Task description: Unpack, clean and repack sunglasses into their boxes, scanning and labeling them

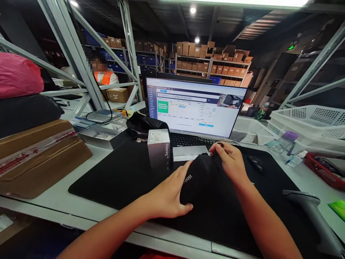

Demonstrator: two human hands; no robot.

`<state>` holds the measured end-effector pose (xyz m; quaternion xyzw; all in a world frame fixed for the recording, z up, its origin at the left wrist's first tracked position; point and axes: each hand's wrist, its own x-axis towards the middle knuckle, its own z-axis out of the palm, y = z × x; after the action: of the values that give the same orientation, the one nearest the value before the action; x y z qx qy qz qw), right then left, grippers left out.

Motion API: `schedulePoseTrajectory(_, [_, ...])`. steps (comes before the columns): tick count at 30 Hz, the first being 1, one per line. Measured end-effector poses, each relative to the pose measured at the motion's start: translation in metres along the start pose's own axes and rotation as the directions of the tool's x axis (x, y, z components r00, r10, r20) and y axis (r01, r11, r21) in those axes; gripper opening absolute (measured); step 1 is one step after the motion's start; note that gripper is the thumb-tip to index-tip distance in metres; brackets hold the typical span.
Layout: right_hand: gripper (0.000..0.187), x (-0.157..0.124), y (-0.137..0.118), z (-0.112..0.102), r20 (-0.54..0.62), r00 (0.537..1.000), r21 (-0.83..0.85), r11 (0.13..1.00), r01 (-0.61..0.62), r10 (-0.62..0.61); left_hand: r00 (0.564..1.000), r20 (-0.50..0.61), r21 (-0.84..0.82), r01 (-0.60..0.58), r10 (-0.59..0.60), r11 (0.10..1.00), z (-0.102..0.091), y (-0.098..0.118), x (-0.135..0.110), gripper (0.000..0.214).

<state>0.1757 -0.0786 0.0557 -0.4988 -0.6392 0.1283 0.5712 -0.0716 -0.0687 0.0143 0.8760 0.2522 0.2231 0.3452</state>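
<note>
A black pouch with pale lettering, of which only the first few letters could be read, stood on the dark mat that covered the middle of the worktop. The left hand was clamped against the pouch's left side, its fingers stretched up toward the top and its thumb set wide of them on the near face. The right hand was raised beside the gathered top of the pouch, its grip pinched together on a small dark piece; whether this was a cord end or a stopper could not be told. Just left of the pouch stood an upright grey box with a label on top and lettering down one side, and behind the pouch lay a shallow pale tray. A keyboard sat beneath the lit monitor, with a crumpled black bag to its left. Right of the right hand lay a mouse, and nearer the edge a grey scanner. White baskets and a red basket occupied the far right, while a taped cardboard parcel lay at the left. Beyond the metal frame was a person in an orange vest.
</note>
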Motion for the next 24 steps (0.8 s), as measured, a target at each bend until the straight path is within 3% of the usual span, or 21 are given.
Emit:
schedulePoseTrajectory(3, [0.038, 0.015, 0.006, -0.004, 0.028, 1.0, 0.064, 0.998, 0.005, -0.007, 0.998, 0.038, 0.055, -0.06, 0.058, 0.997, 0.0, 0.007, 0.008, 0.123])
schedulePoseTrajectory(5, [0.041, 0.021, 0.015, -0.002, 0.17, 0.985, 0.133, 0.989, -0.061, 0.038, 0.992, 0.07, 0.109, -0.112, 0.105, 0.988, 0.004, 0.007, 0.012, 0.122])
schedulePoseTrajectory(8, [0.047, 0.025, 0.035, 0.002, 0.451, 0.883, 0.2, 0.949, -0.244, 0.132, 0.99, 0.071, 0.173, -0.131, 0.121, 0.976, 0.017, -0.001, 0.016, 0.117])
schedulePoseTrajectory(10, [0.043, 0.027, 0.045, -0.004, 0.473, 0.862, 0.196, 0.931, -0.307, 0.185, 0.995, -0.003, 0.225, -0.092, 0.095, 0.97, 0.027, -0.008, 0.019, 0.114])
schedulePoseTrajectory(13, [0.048, 0.025, 0.046, -0.026, 0.448, 0.875, 0.175, 0.942, -0.286, 0.183, 0.98, -0.163, 0.398, -0.043, 0.117, 0.916, 0.037, -0.013, 0.028, 0.113])
schedulePoseTrajectory(17, [0.069, 0.014, 0.025, -0.043, 0.597, 0.802, 0.111, 0.988, -0.103, 0.017, 0.923, -0.257, 0.658, -0.05, 0.286, 0.751, 0.032, -0.009, 0.048, 0.109])
schedulePoseTrajectory(20, [0.087, 0.009, 0.016, -0.036, 0.459, 0.887, -0.034, 0.999, -0.037, 0.049, 0.876, -0.264, 0.731, -0.091, 0.403, 0.676, 0.024, -0.014, 0.064, 0.105])
schedulePoseTrajectory(24, [0.066, 0.016, 0.028, -0.045, 0.175, 0.966, -0.039, 0.981, -0.189, 0.192, 0.847, -0.353, 0.687, -0.054, 0.397, 0.725, 0.021, -0.045, 0.075, 0.123])
